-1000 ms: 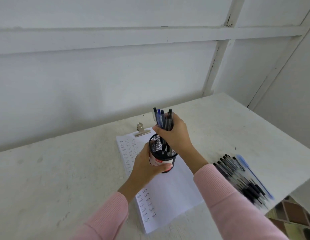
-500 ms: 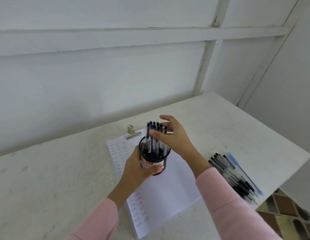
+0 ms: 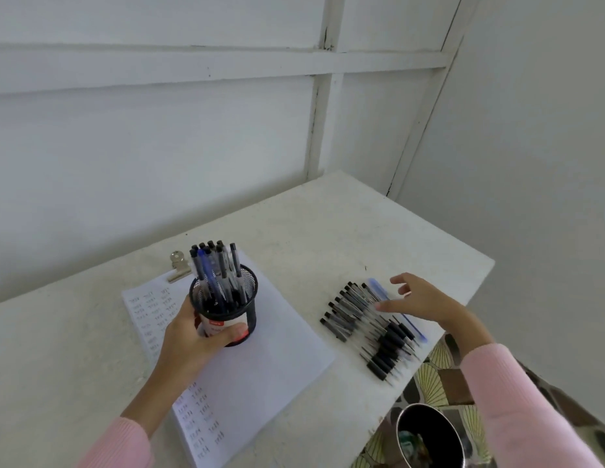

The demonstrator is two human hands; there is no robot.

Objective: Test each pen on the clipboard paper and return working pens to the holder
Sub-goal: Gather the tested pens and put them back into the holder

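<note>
A black mesh pen holder [image 3: 242, 295] with a red-and-white label stands on the clipboard paper [image 3: 260, 373], with several pens [image 3: 215, 268] upright in it. My left hand [image 3: 193, 336] grips the holder from its near-left side. The paper carries columns of small pen marks down its left side, and the metal clip [image 3: 179, 266] shows at its far end. To the right, a row of several loose pens [image 3: 365, 324] lies on the table. My right hand [image 3: 419, 298] hovers over that row's far end with fingers spread, holding nothing.
The white table [image 3: 328, 231] ends close to the right of the loose pens, with its corner at the far right. Below that edge stands a dark metal bin [image 3: 429, 437] on a patterned floor. White walls close in behind and on the right.
My right hand let go of the bundle of pens into the holder, then swung right to the loose pens. My left hand kept its grip on the holder.
</note>
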